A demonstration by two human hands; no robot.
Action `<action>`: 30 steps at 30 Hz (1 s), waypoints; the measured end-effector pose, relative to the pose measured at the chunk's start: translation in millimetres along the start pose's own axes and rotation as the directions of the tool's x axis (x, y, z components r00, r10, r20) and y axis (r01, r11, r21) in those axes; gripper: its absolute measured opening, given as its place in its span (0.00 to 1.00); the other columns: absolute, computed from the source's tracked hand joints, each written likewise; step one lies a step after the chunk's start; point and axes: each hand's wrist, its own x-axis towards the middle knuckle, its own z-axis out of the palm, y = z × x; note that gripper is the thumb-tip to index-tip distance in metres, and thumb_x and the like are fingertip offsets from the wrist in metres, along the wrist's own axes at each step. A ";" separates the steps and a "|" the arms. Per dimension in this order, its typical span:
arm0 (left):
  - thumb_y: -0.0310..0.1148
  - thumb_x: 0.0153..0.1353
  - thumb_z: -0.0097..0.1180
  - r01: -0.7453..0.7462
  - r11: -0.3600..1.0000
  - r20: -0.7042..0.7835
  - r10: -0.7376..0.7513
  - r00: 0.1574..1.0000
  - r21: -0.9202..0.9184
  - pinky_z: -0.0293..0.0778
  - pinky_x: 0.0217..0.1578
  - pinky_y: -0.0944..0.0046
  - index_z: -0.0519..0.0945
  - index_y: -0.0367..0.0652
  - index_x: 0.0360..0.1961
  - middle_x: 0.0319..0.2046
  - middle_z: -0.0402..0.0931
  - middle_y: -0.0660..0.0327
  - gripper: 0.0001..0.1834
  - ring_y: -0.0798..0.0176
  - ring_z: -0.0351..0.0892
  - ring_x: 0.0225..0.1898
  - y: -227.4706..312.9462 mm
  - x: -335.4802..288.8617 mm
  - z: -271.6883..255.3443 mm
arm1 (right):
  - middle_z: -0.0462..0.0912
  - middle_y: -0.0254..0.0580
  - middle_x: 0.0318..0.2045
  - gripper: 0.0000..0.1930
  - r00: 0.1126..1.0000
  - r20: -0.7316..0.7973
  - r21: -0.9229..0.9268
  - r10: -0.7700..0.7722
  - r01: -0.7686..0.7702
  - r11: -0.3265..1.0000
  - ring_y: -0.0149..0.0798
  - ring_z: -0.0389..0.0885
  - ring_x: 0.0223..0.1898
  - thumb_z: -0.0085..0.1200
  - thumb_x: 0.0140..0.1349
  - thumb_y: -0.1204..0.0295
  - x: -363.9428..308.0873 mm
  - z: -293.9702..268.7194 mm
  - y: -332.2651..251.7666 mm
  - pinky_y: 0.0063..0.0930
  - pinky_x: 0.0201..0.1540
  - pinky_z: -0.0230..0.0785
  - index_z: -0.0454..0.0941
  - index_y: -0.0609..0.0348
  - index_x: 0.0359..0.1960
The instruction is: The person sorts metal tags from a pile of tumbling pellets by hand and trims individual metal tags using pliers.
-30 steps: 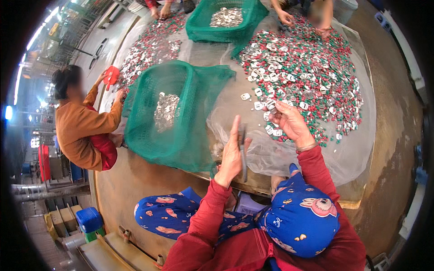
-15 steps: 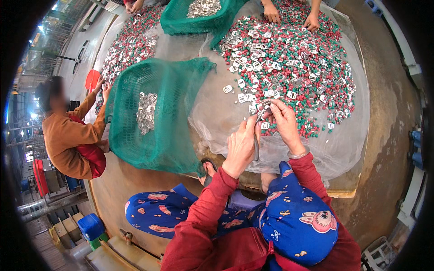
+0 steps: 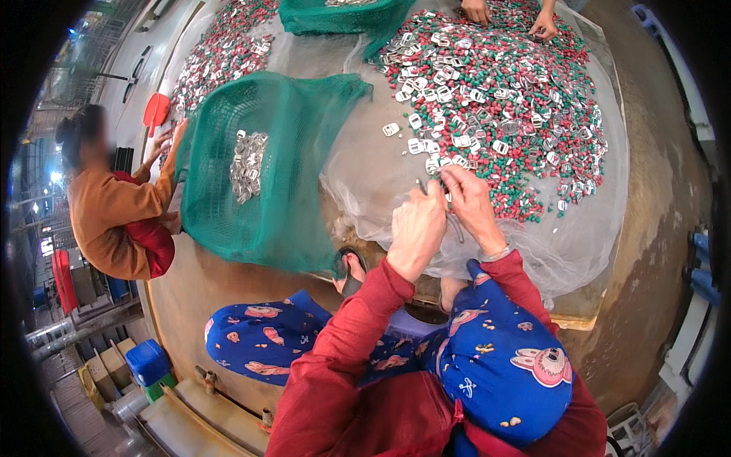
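My left hand (image 3: 419, 228) is closed round a slim grey hand tool that looks like pliers; its curved handle (image 3: 457, 228) shows below my fingers. My right hand (image 3: 470, 199) has its fingertips pinched together right beside the left. What lies between them is hidden. Both hands are over the near edge of a pile of small red and green pebble-like pieces (image 3: 509, 177) mixed with silver metal buckles (image 3: 461, 141). One loose buckle (image 3: 391, 129) lies apart on the pale mesh sheet (image 3: 358, 164).
Left of my hands stands a green basket (image 3: 205, 221) draped in green netting, with buckles (image 3: 248, 167) inside. Another green basket (image 3: 312, 21) is farther off. A person in a brown top (image 3: 114, 221) crouches at the left. Another person's hands (image 3: 544, 27) work at the pile's far side.
The view has shifted, so the pile and baskets appear higher. My hands have drawn closer together, and the left has turned, hiding most of the tool.
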 end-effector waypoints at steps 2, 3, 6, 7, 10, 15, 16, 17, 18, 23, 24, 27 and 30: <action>0.29 0.55 0.46 0.008 0.999 -0.023 -0.007 1.000 0.042 0.71 0.21 0.50 0.66 0.40 0.33 0.23 0.71 0.46 0.06 0.44 0.76 0.21 -5.2 0.7 4.3 | 0.76 0.50 0.27 0.07 0.999 0.013 -0.029 -0.046 0.046 0.999 0.45 0.76 0.26 0.47 0.58 0.75 -2.5 8.7 2.4 0.33 0.29 0.66 0.73 0.64 0.37; 0.29 0.55 0.45 0.001 1.000 0.007 -0.002 1.000 0.022 0.71 0.22 0.50 0.66 0.40 0.33 0.23 0.71 0.46 0.06 0.44 0.76 0.22 -8.4 0.4 5.6 | 0.76 0.47 0.22 0.07 0.996 -0.024 -0.104 -0.084 0.081 0.991 0.40 0.76 0.23 0.44 0.60 0.73 -3.6 13.8 12.2 0.31 0.25 0.65 0.72 0.64 0.34; 0.30 0.57 0.45 -0.006 0.999 0.030 0.008 1.000 -0.054 0.70 0.23 0.49 0.66 0.40 0.33 0.23 0.71 0.46 0.06 0.43 0.76 0.23 -7.3 -2.8 2.8 | 0.75 0.42 0.18 0.10 0.950 -0.004 0.121 0.311 -0.308 0.944 0.33 0.74 0.17 0.40 0.64 0.70 0.3 10.2 18.6 0.26 0.19 0.63 0.72 0.64 0.32; 0.31 0.59 0.45 -0.016 0.993 0.026 0.019 0.999 -0.113 0.69 0.24 0.49 0.67 0.40 0.34 0.24 0.71 0.45 0.06 0.42 0.75 0.24 -3.5 -2.7 4.1 | 0.73 0.35 0.14 0.13 0.907 0.025 0.418 0.421 -0.392 0.819 0.25 0.67 0.12 0.37 0.65 0.67 2.7 5.1 32.7 0.19 0.14 0.58 0.72 0.62 0.33; 0.31 0.60 0.46 -0.251 0.918 -0.163 0.210 0.964 -0.306 0.68 0.23 0.51 0.69 0.39 0.35 0.23 0.72 0.47 0.06 0.44 0.74 0.24 -15.0 -4.5 8.2 | 0.72 0.33 0.17 0.11 0.821 0.278 0.741 0.499 -0.513 0.433 0.22 0.62 0.11 0.38 0.65 0.69 4.6 -3.1 46.7 0.15 0.13 0.55 0.68 0.59 0.45; 0.31 0.62 0.45 -0.144 0.844 -0.252 0.011 0.968 -0.517 0.66 0.23 0.57 0.71 0.39 0.35 0.21 0.72 0.49 0.07 0.46 0.72 0.21 -37.9 -3.6 6.5 | 0.74 0.39 0.24 0.12 0.819 0.299 0.424 0.490 -0.574 0.701 0.26 0.69 0.15 0.38 0.63 0.73 -0.5 -1.4 55.6 0.20 0.17 0.62 0.65 0.60 0.48; 0.31 0.62 0.44 -0.122 0.863 -0.271 -0.017 0.963 -0.490 0.65 0.23 0.58 0.71 0.39 0.34 0.20 0.72 0.49 0.07 0.47 0.71 0.20 -42.9 -4.6 4.6 | 0.75 0.41 0.26 0.12 0.866 0.310 0.156 0.393 -0.454 0.877 0.28 0.71 0.17 0.38 0.63 0.74 -0.9 -2.9 53.0 0.22 0.19 0.64 0.65 0.60 0.48; 0.34 0.63 0.45 -0.069 0.853 -0.205 -0.045 0.978 -0.517 0.65 0.23 0.61 0.73 0.38 0.36 0.18 0.70 0.52 0.10 0.56 0.70 0.19 -48.7 -7.8 1.6 | 0.76 0.42 0.26 0.12 0.932 0.261 -0.072 0.251 -0.241 0.968 0.30 0.74 0.19 0.39 0.61 0.76 -1.4 -4.8 50.0 0.25 0.22 0.67 0.65 0.61 0.47; 0.34 0.63 0.45 -0.062 0.855 -0.207 -0.054 0.977 -0.515 0.65 0.23 0.61 0.73 0.38 0.36 0.18 0.70 0.52 0.10 0.56 0.70 0.19 -51.4 -10.2 -0.1 | 0.76 0.42 0.26 0.12 0.930 0.270 -0.070 0.248 -0.238 0.969 0.30 0.74 0.19 0.39 0.61 0.76 -1.2 -4.8 46.1 0.25 0.22 0.67 0.65 0.61 0.47; 0.42 0.60 0.48 0.271 0.696 0.009 -0.356 0.934 -0.665 0.64 0.22 0.59 0.72 0.36 0.27 0.14 0.67 0.48 0.17 0.56 0.70 0.18 -56.8 -9.6 7.1 | 0.77 0.41 0.24 0.10 0.854 0.387 0.254 0.348 -0.462 0.850 0.30 0.77 0.22 0.41 0.61 0.77 4.1 -5.6 23.1 0.21 0.21 0.67 0.67 0.64 0.44; 0.42 0.60 0.48 0.271 0.692 0.009 -0.358 0.934 -0.669 0.64 0.22 0.59 0.72 0.36 0.27 0.14 0.67 0.48 0.17 0.56 0.70 0.18 -57.4 -10.5 10.9 | 0.77 0.41 0.24 0.09 0.855 0.381 0.315 0.352 -0.478 0.820 0.30 0.77 0.22 0.42 0.61 0.76 4.2 -5.5 24.6 0.20 0.20 0.67 0.67 0.65 0.42; 0.43 0.59 0.49 0.205 0.658 -0.059 -0.356 0.933 -0.725 0.63 0.22 0.59 0.73 0.35 0.28 0.14 0.67 0.49 0.18 0.60 0.69 0.17 -61.1 -16.5 10.4 | 0.77 0.39 0.22 0.08 0.836 0.371 0.374 0.404 -0.532 0.759 0.28 0.75 0.19 0.43 0.61 0.74 5.6 -4.8 26.0 0.19 0.18 0.64 0.70 0.66 0.37; 0.43 0.59 0.49 0.250 0.671 -0.044 -0.389 0.920 -0.698 0.64 0.22 0.60 0.74 0.35 0.30 0.14 0.67 0.49 0.18 0.59 0.69 0.17 -67.1 -24.1 3.3 | 0.74 0.32 0.17 0.09 0.822 0.287 0.115 0.492 -0.539 0.834 0.21 0.69 0.14 0.44 0.61 0.69 21.7 -9.7 38.2 0.15 0.15 0.57 0.71 0.61 0.28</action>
